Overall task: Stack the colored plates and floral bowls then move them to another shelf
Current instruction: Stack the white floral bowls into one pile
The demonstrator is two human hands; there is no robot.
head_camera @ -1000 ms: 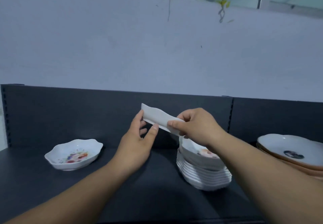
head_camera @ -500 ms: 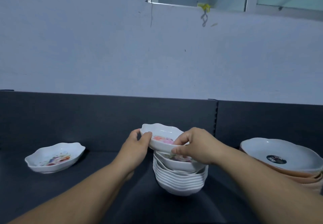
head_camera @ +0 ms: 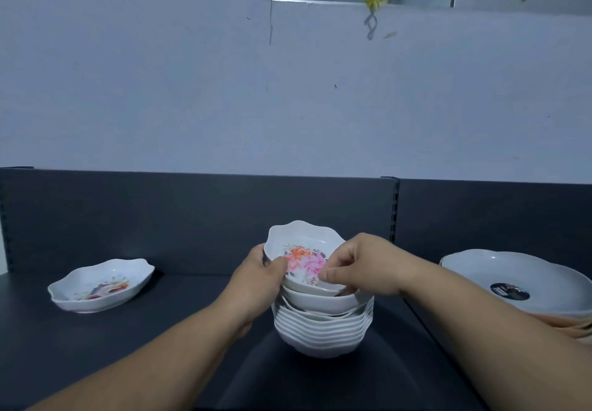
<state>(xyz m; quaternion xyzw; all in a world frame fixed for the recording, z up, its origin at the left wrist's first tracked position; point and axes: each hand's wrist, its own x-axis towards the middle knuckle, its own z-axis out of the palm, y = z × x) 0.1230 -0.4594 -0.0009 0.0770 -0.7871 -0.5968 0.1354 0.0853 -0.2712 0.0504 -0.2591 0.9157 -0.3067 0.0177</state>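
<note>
A white floral bowl [head_camera: 302,252] with a wavy rim tilts toward me on top of a stack of several like bowls [head_camera: 323,330] at the middle of the dark shelf [head_camera: 160,346]. My left hand [head_camera: 261,277] grips its left rim, thumb inside. My right hand [head_camera: 362,264] pinches its right rim. A single floral bowl [head_camera: 101,284] lies alone at the left. At the right edge a stack of large plates [head_camera: 512,282] has a white one with a dark sticker on top and orange-brown rims below.
The shelf's dark back panel [head_camera: 192,218] rises behind the bowls, with a slotted upright [head_camera: 394,208] dividing two shelf sections. A pale wall stands above it with a window opening at the top.
The bowl was on edge between both hands above the stack; it has turned face up and come down onto the stack. The view has shifted, so the stack now sits nearer the middle.
</note>
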